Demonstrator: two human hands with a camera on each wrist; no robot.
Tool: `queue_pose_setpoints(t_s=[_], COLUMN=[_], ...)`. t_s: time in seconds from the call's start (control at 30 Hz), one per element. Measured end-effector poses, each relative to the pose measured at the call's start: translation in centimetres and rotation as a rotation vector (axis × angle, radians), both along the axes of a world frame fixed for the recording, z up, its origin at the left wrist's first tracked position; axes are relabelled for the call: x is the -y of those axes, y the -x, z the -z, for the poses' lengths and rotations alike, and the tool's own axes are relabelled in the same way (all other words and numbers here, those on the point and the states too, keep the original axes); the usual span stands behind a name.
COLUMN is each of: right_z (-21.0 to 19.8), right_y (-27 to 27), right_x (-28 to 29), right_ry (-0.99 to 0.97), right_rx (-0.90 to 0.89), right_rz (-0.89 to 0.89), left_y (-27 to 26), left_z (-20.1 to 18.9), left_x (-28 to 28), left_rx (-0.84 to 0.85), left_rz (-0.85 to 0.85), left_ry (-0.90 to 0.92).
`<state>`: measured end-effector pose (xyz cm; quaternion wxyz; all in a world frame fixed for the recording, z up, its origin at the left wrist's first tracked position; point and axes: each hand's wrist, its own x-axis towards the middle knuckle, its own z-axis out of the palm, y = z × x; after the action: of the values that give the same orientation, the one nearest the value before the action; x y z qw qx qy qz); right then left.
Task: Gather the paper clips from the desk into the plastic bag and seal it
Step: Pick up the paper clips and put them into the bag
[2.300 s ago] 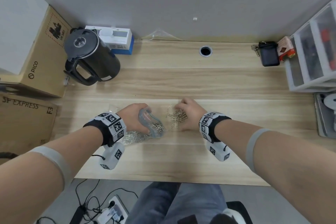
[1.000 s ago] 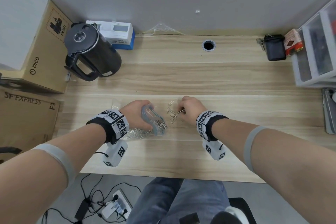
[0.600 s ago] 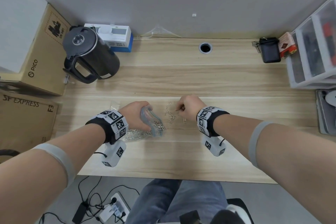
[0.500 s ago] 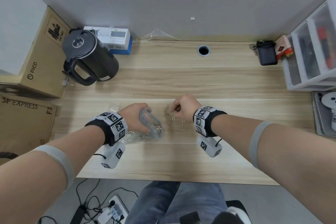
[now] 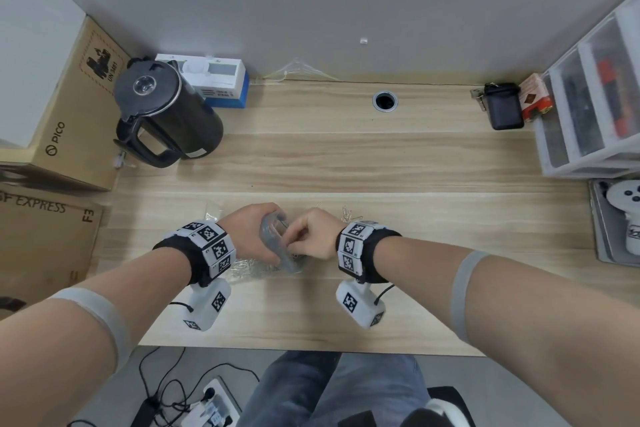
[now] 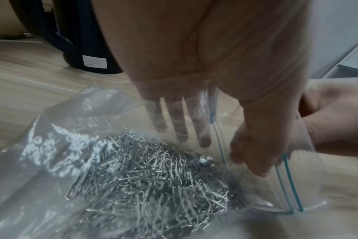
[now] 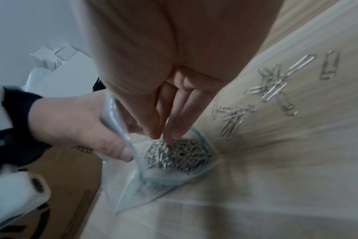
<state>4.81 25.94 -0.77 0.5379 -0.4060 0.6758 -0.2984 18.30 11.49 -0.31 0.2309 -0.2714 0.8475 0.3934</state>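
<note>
A clear zip plastic bag [image 5: 277, 246] lies on the wooden desk [image 5: 346, 163], part-filled with silver paper clips [image 6: 145, 186]. My left hand [image 5: 259, 239] holds its mouth open: fingers [image 6: 180, 127] inside the plastic, thumb outside pinching the blue-striped rim [image 6: 286, 174]. My right hand [image 5: 310, 236] hovers right over the opening. Its bunched fingertips [image 7: 168, 129] point down into the bag, with a few blurred clips showing at their tips. Several loose paper clips [image 7: 276, 87] lie on the desk just past my right wrist; the head view shows these clips [image 5: 349, 215] partly hidden.
A black kettle [image 5: 166, 111] and a white-blue box [image 5: 214, 80] stand at the back left, beside cardboard boxes [image 5: 69, 107]. A drawer unit [image 5: 588, 97], a black pouch [image 5: 504, 111] and a tray [image 5: 599, 243] line the right edge. A cable hole [image 5: 384, 100] sits at the back.
My right hand closed on clips in the loose pile, then swung left to the bag's mouth. The pile on the desk has shrunk. My left hand kept holding the bag open.
</note>
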Motion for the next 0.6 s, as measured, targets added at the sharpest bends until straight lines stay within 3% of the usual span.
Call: queue_pose_setpoints(t_s=[0.13, 0.23, 0.3, 0.4, 0.6], right_z=[0.1, 0.6, 1.0, 1.8, 3.1], right_y=[4.4, 8.2, 9.7, 10.2, 7.8], right_x=[-0.6, -1.7, -2.5, -3.6, -4.3], right_ry=[0.015, -0.085, -0.151, -0.188, -0.080], right_rx=[-0.259, -0.595, -0.692, -0.724, -0.640], right_rz=[0.057, -0.134, -0.261, -0.310, -0.217], left_y=[-0.1, -0.1, -0.1, 0.1, 0.2], left_z=[0.4, 0.5, 0.5, 0.4, 0.2], left_x=[0.2, 0.3, 0.4, 0.5, 0.6], left_rx=[0.018, 0.041, 0.047, 0.041, 0.050], left_rz=[0.004, 0.009, 0.008, 0.015, 0.025], left_ry=[0.008, 0.011, 0.005, -0.002, -0.002])
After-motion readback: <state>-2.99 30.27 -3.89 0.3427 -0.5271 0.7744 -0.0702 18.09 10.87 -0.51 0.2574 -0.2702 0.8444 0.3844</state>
